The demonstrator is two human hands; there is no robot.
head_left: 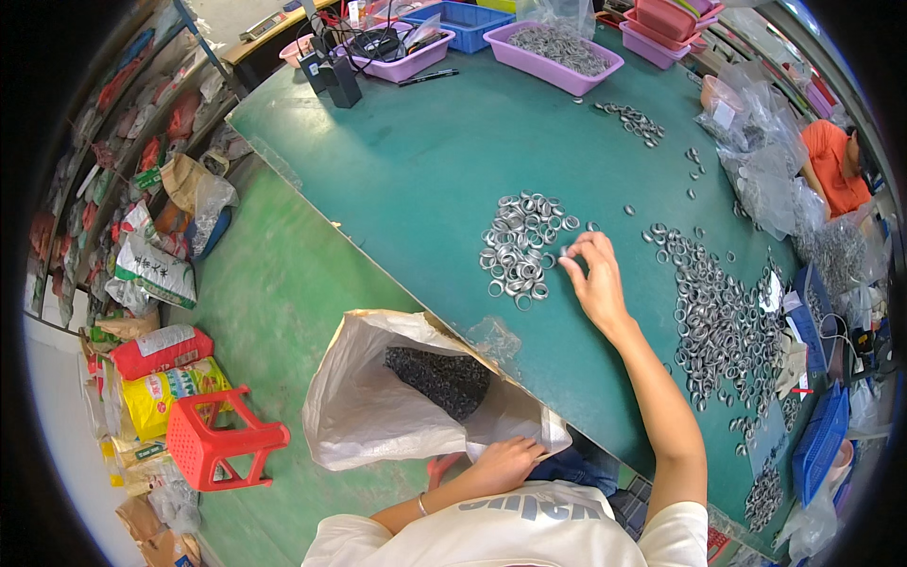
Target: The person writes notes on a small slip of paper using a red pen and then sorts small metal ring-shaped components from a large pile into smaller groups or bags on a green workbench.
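My right hand (595,274) is over the green table, thumb and fingertips pinched on a small grey metal ring (565,252), slightly blurred. Just left of it lies a pile of similar metal rings (518,241). Close to my body, my left hand (508,463) grips the near rim of a white sack (354,406). The sack gapes at the table's edge, with a heap of small dark pieces (439,380) inside; their exact kind is too small to tell. Farther right spreads a larger heap of grey rings (718,321).
The green table (397,170) has a slanting left edge. Purple bins (557,57) stand at its far side, one filled with rings. Plastic bags (761,180) and a blue basket (820,444) line the right. A red stool (222,439) stands left; a person in orange (836,165) is far right.
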